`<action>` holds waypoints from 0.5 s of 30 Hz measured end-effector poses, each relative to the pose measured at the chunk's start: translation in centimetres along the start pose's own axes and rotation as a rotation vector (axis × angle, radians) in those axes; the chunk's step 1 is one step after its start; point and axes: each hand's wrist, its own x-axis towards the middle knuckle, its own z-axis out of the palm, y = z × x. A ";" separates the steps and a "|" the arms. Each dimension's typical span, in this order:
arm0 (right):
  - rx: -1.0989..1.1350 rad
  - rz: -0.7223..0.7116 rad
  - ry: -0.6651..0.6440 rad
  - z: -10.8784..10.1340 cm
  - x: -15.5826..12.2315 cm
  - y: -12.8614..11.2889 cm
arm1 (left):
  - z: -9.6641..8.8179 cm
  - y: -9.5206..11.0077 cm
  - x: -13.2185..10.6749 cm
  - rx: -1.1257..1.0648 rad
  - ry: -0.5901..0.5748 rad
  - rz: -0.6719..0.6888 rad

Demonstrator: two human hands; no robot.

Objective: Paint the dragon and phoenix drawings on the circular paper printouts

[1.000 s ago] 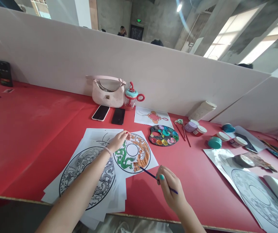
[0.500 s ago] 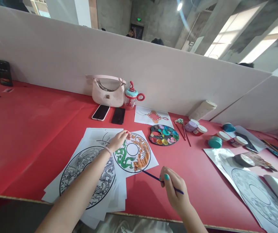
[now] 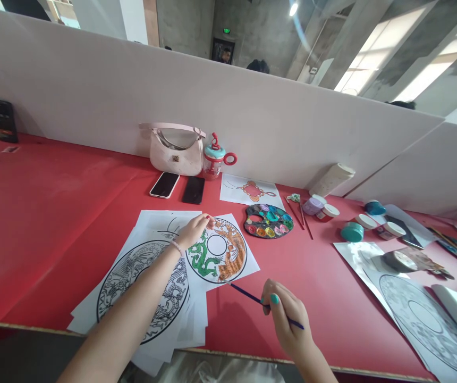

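My right hand (image 3: 286, 314) is closed around a thin dark-blue paintbrush (image 3: 248, 294). The brush tip meets the lower edge of a round drawing on a white sheet (image 3: 251, 264), beside the orange-painted phoenix. Green paint fills the dragon on the drawing's left side, and a blank circle sits in its centre. At the sheet's upper left my left hand (image 3: 196, 230) holds the paper with bent fingers drawn together; its fingertips are partly hidden. Under my left forearm lies a stack of papers (image 3: 141, 226), the top one carrying a larger uncoloured round drawing.
Beyond the sheet is a black paint palette (image 3: 269, 221) with several colours, with brushes (image 3: 303, 215) beside it. Paint jars (image 3: 352, 232) stand to the right. Two phones (image 3: 194, 190), a pink handbag (image 3: 176, 151) and a cup (image 3: 213, 159) are near the white partition (image 3: 93, 90).
The brush tip has shifted slightly left along the drawing's lower edge, and my right hand has dipped a little. My left hand stays in place on the paper.
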 end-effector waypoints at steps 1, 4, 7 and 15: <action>-0.007 0.001 0.012 0.0 -0.1 0.0 | 0.0 0.0 0.0 -0.009 0.000 -0.002; -0.014 -0.006 0.019 0.2 -0.1 -0.2 | 0.0 0.1 -0.1 -0.047 0.006 -0.011; -0.012 -0.017 0.010 0.3 0.0 -0.5 | 0.1 0.2 -0.1 -0.106 0.023 -0.025; -0.089 -0.097 0.349 -1.4 -0.3 0.1 | -0.3 1.3 0.3 -0.493 0.155 -0.057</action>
